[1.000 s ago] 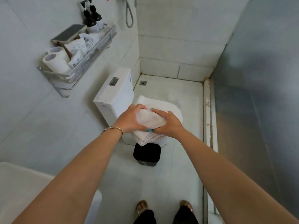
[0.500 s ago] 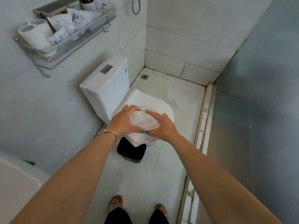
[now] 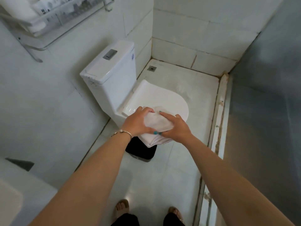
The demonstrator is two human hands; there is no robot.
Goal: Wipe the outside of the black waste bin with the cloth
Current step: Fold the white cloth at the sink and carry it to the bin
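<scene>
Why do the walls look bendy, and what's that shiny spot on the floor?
Head view: the wide-angle lens curves the straight tile lines, most near the edges; the shiny spot is glare on the floor by the feet. The cloth and black waste bin look fairly sharp, the shelf softer.

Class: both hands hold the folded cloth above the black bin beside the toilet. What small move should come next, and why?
Probably lower the cloth to the black waste bin. Both the left hand and right hand grip it in the air, apparently clear of the bin, whose outside seems untouched.
</scene>
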